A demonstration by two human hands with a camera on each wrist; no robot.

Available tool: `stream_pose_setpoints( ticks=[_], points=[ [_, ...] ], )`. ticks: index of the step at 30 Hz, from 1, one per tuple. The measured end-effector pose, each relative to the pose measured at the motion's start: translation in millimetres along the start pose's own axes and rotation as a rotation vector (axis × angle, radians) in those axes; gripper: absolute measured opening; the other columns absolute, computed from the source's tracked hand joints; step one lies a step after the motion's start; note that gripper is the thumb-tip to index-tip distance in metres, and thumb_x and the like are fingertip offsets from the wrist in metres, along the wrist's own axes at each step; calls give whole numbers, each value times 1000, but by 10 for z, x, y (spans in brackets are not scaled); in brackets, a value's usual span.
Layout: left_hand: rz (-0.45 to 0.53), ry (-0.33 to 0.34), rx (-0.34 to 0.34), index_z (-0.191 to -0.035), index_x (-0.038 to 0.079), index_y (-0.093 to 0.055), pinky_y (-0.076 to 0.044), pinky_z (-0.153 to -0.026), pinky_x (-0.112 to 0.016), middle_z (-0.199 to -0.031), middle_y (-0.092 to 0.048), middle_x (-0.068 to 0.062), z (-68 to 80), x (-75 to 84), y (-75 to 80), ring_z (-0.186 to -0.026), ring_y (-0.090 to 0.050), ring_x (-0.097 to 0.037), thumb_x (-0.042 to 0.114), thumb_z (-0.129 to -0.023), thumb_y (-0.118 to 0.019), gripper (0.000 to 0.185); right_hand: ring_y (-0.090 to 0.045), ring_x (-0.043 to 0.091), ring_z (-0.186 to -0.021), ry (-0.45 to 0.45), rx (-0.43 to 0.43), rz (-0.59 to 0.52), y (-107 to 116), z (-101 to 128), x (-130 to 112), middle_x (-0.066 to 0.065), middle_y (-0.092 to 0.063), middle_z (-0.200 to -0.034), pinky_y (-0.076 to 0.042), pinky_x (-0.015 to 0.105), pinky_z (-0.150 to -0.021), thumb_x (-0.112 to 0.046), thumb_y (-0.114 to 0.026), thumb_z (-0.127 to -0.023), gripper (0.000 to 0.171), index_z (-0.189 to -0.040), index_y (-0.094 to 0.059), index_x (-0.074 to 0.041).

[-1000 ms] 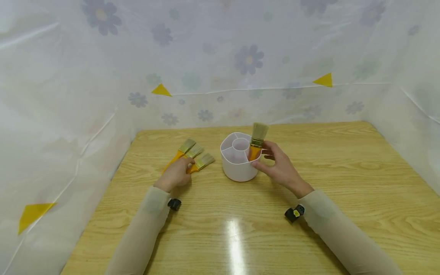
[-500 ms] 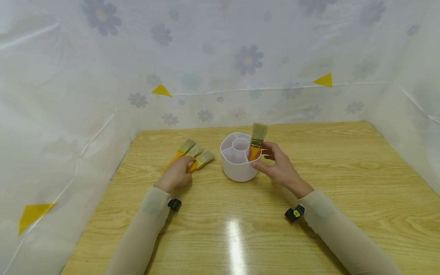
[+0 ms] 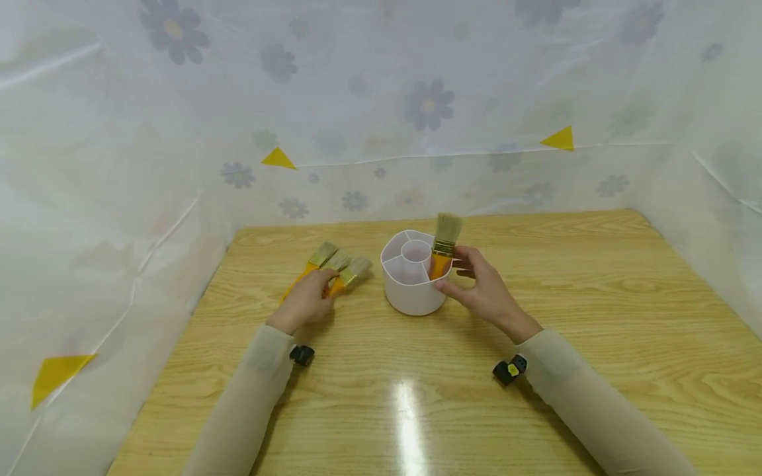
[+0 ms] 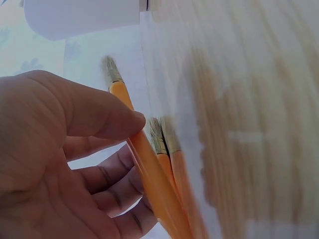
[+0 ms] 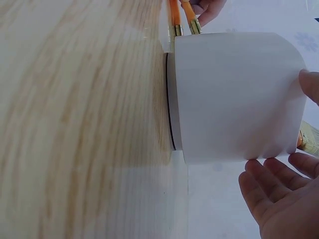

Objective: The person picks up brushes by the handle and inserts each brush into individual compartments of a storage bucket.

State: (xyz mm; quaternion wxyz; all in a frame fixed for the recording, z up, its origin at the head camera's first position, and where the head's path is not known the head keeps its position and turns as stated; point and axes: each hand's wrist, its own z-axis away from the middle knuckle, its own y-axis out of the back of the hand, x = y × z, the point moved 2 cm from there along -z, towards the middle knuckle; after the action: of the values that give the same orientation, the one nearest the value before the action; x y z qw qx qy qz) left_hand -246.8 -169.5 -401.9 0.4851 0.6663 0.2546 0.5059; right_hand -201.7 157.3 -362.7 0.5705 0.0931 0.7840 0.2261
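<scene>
A white round holder (image 3: 411,291) with several compartments stands mid-table. One paintbrush (image 3: 444,243) with an orange handle stands bristles-up in its right compartment. My right hand (image 3: 457,279) rests against the holder's right side, thumb on the wall and fingers loosely extended; in the right wrist view its fingers (image 5: 269,191) lie beside the holder (image 5: 234,94). Three more orange-handled brushes (image 3: 339,266) lie left of the holder. My left hand (image 3: 326,287) pinches one brush handle (image 4: 142,159) between thumb and curled fingers.
The wooden table (image 3: 595,291) is walled on three sides by flowered white sheeting (image 3: 428,106) with yellow triangle markers (image 3: 278,157). Small black wrist cameras (image 3: 510,369) sit under both sleeves.
The rightmost loose brush has shifted slightly back toward the other two as my left hand's thumb and fingers close on its handle. The right hand and holder have stayed put.
</scene>
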Motion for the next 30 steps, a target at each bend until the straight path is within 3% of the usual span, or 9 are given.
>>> stream_pose_setpoints(
  ticks=[5, 14, 20, 30],
  points=[
    [10, -6, 23, -133, 2, -51, -42, -64, -35, -92, -57, -8, 5, 15, 9, -72, -48, -20, 4, -90, -60, 45, -47, 33, -121, 3, -2, -4, -10, -11, 45, 16, -46, -136, -36, 53, -101, -19, -73, -86, 66, -139, -38, -2],
    [9, -1, 27, -136, 5, -48, -41, -64, -35, -90, -54, -8, -10, 4, 10, -72, -47, -21, -2, -86, -57, 51, -46, 28, -122, 6, 10, -8, -44, -94, 401, 6, -46, -137, -36, 52, -102, -32, -75, -83, 69, -139, -39, -13],
    [33, -11, 35, -136, 6, -49, -41, -65, -36, -96, -57, -10, 0, 14, 17, -73, -47, -21, -5, -86, -55, 52, -47, 26, -121, 28, 16, -9, -41, -93, 418, 4, -47, -136, -37, 52, -101, -38, -75, -82, 70, -139, -40, -15],
    [41, -3, 58, -136, 9, -50, -47, -74, -40, -108, -58, -13, 8, 24, 22, -86, -53, -24, -4, -86, -56, 52, -47, 27, -121, 24, 14, -8, -48, -93, 413, 5, -47, -137, -37, 51, -101, -34, -74, -83, 69, -139, -40, -14]
  ],
)
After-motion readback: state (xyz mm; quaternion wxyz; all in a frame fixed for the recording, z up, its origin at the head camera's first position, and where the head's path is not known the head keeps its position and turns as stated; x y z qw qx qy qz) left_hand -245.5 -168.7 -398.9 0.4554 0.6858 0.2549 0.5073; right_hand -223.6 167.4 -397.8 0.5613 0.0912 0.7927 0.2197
